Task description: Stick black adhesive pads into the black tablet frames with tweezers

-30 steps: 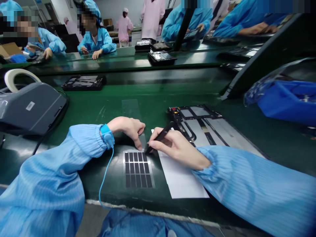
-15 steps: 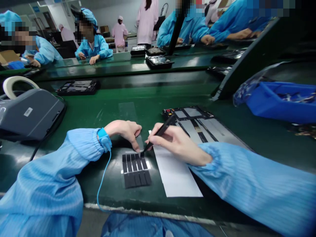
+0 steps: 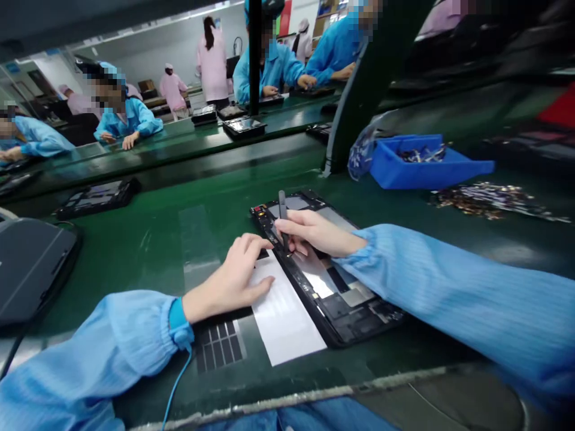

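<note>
My right hand [image 3: 309, 232] pinches black tweezers [image 3: 283, 215] between narrow fingers, tips down inside the open tablet housing [image 3: 354, 305] on the green workbench [image 3: 135, 251]. My left hand [image 3: 231, 278] rests empty, fingers curled, on the white paper strip [image 3: 283, 311], near the sheet of black strips [image 3: 218, 346].

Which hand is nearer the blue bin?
Right. The right hand is over the tablet, nearer the blue bin; the left hand is farther away, left of the tablet.
</note>
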`<action>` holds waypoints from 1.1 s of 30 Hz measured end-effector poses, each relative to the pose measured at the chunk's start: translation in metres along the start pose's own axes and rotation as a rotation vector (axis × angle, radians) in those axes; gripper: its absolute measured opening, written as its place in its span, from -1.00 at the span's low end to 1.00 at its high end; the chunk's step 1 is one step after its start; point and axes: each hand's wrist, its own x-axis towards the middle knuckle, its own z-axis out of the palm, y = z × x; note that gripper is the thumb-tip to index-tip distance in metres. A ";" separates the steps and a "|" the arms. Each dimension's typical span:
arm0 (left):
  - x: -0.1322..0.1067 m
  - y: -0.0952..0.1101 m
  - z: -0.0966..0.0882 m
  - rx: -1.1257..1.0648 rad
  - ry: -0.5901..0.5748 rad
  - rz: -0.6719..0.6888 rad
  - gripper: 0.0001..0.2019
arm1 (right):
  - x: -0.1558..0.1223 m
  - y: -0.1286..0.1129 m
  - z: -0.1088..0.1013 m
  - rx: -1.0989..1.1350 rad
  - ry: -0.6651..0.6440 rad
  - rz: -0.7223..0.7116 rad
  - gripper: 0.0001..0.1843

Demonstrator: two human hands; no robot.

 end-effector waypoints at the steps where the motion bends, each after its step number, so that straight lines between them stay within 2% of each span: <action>1: -0.001 -0.002 0.005 -0.010 0.003 0.019 -0.62 | 0.001 -0.001 0.003 -0.020 0.013 -0.002 -0.76; 5: -0.007 -0.013 0.011 -0.022 0.029 0.041 -0.53 | 0.004 -0.004 0.006 -0.103 0.074 -0.076 -0.77; 8: -0.009 -0.016 0.009 -0.004 0.001 0.039 -0.52 | 0.004 -0.002 0.005 -0.119 0.091 -0.105 -0.79; 17: -0.010 -0.009 0.007 0.077 -0.086 0.024 -0.57 | 0.003 -0.005 0.005 -0.109 0.104 -0.099 -0.82; 23: -0.010 -0.011 0.008 0.144 -0.130 0.043 -0.52 | 0.004 -0.003 0.006 -0.138 0.138 -0.121 -0.78; 29: -0.009 -0.009 0.009 0.220 -0.120 0.063 -0.54 | 0.005 -0.003 0.007 -0.157 0.143 -0.132 -0.81; 33: -0.008 -0.005 0.009 0.275 -0.111 0.082 -0.55 | 0.004 -0.005 0.009 -0.249 0.179 -0.192 -0.81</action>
